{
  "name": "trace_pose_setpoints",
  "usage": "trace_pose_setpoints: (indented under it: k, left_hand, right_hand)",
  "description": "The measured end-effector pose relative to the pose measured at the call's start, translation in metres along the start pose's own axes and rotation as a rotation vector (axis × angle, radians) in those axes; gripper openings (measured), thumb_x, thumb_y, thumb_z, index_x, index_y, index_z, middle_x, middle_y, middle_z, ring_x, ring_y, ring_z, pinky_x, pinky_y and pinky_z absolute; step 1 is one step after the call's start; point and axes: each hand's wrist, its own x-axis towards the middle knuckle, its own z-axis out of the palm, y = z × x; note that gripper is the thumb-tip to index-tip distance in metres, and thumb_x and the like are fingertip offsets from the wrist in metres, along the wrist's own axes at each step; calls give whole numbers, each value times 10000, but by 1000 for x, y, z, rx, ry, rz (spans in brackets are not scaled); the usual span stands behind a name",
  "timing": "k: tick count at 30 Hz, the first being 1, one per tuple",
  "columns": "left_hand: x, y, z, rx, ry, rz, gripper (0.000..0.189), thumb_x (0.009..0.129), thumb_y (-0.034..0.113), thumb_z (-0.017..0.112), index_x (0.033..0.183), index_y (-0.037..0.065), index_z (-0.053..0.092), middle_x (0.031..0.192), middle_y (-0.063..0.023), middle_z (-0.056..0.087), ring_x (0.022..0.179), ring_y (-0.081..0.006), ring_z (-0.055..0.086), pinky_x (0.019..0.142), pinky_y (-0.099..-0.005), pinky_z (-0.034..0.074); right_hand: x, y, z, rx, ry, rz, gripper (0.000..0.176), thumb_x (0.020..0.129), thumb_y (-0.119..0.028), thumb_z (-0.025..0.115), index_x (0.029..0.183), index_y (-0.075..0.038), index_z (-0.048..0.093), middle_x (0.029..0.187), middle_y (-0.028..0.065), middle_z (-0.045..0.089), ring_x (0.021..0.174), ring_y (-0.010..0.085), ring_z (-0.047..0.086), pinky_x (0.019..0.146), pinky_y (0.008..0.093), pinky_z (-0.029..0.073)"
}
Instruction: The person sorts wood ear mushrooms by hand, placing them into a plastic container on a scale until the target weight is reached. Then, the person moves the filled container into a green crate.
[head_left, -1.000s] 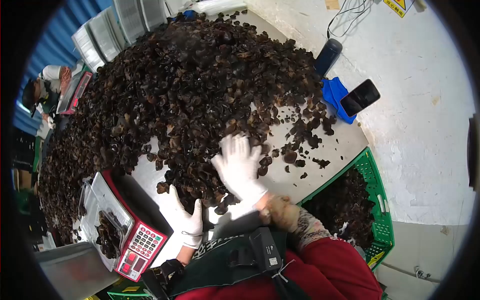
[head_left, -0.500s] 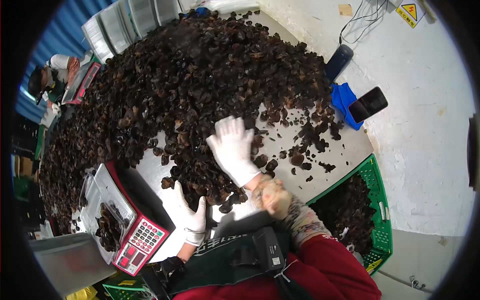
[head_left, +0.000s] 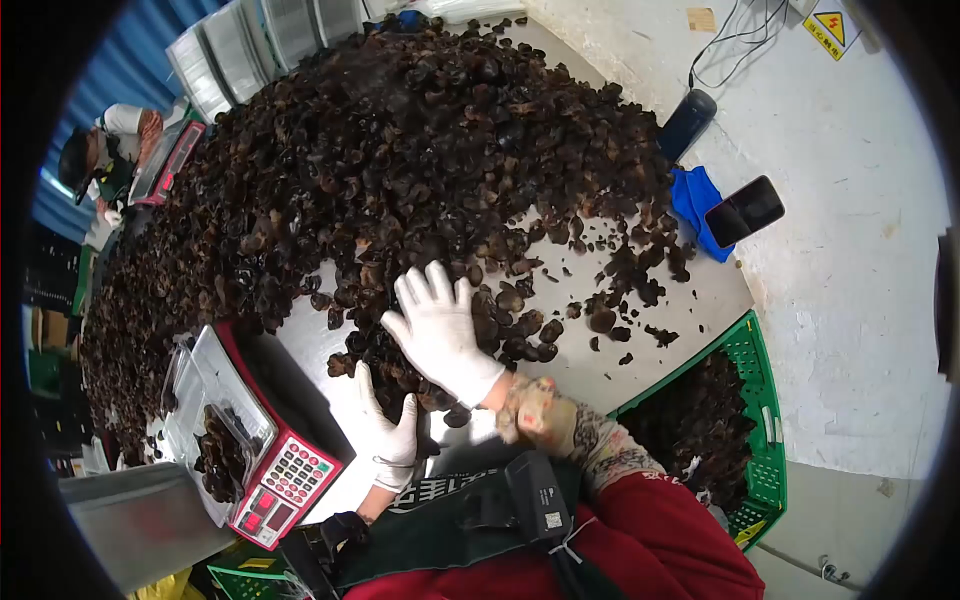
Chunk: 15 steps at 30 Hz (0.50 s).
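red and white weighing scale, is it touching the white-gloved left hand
Apart: the head view shows a strip of bare grey tabletop between the scale and the left hand.

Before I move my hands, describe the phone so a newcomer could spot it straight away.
Find the table heaped with dark, curled pieces, then its right edge. A crumpled blue cloth lies there, and the phone overlaps it. Unlike the dark cylinder nearby, the phone is a flat, glossy black rectangle with rounded corners.
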Motion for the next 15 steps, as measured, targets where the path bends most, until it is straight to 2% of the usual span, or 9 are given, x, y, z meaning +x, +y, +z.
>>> trace_pose_setpoints:
  k: [3, 4, 5, 7, 10, 11, 12, 13, 15]
  left_hand:
    - [-1, -5, -1, -7, 2, -6, 821, 798, -66, 629, 1515, 15, 237, 1555, -160, 274, 1431, -275, 276, 1179, -380, 205]
    - [-1, 1, -2, 26, 2, -5, 820, 797, -66, 629, 1514, 15, 240, 1554, -162, 276, 1431, -275, 276, 1179, -380, 205]
    - [1, 6, -2, 57, 2, -1, 818, 796, -66, 629, 1513, 15, 243, 1552, -163, 278, 1431, -276, 276, 1180, -380, 204]
    - [2, 9, -2, -19, 2, -15, 816, 796, -55, 640, 1510, 16, 252, 1546, -165, 285, 1433, -281, 271, 1180, -382, 206]
    - [3, 3, 0, -32, 14, -16, 810, 795, -33, 660, 1503, 15, 270, 1536, -168, 301, 1429, -290, 280, 1177, -385, 215]
    - [2, 1, 0, -31, 19, -14, 807, 794, -23, 669, 1500, 15, 278, 1529, -170, 313, 1422, -294, 291, 1174, -387, 221]
    - [1, -1, 0, -30, 22, -13, 805, 793, -13, 677, 1496, 14, 287, 1522, -172, 325, 1416, -299, 303, 1171, -389, 228]
    - [0, 0, 0, 8, 28, -9, 803, 791, -8, 680, 1494, 13, 293, 1513, -174, 337, 1407, -301, 315, 1168, -391, 236]
    - [2, 7, -1, 82, 45, 1, 800, 786, 2, 687, 1488, 11, 304, 1497, -176, 362, 1389, -304, 341, 1160, -396, 251]
  right_hand:
    - [-6, 0, -11, 227, 118, -47, 504, 951, -428, 511, 1269, -38, 549, 1317, 180, 525, 1269, 315, 453, 1031, 526, 340]
    - [10, 6, -55, 210, -100, 54, 428, 942, -385, 537, 1197, -44, 574, 1257, 160, 549, 1214, 294, 482, 967, 485, 375]
    - [11, 29, -28, 35, 332, 29, 433, 946, -381, 527, 1203, -34, 558, 1233, 162, 553, 1197, 308, 485, 945, 486, 384]
    - [28, 60, -29, -252, 417, 289, 500, 956, -396, 505, 1282, -18, 513, 1294, 178, 531, 1239, 329, 462, 976, 509, 371]
    - [24, 44, -7, -369, 126, 294, 571, 960, -426, 488, 1356, -15, 461, 1369, 200, 486, 1288, 354, 427, 1017, 525, 349]
    - [15, 28, -3, -85, 65, 197, 604, 959, -446, 482, 1386, -21, 443, 1425, 218, 440, 1325, 366, 395, 1056, 536, 323]
    - [1, 6, 2, 12, 93, 113, 632, 952, -450, 496, 1414, -27, 410, 1382, 211, 464, 1304, 360, 410, 1080, 511, 316]
    - [-5, -14, -20, 24, -41, 53, 631, 951, -453, 497, 1414, -30, 426, 1421, 226, 439, 1344, 364, 380, 1102, 520, 287]
    - [-24, -24, -13, 114, 45, -125, 526, 943, -403, 532, 1324, -41, 537, 1429, 206, 446, 1342, 355, 396, 1103, 502, 306]
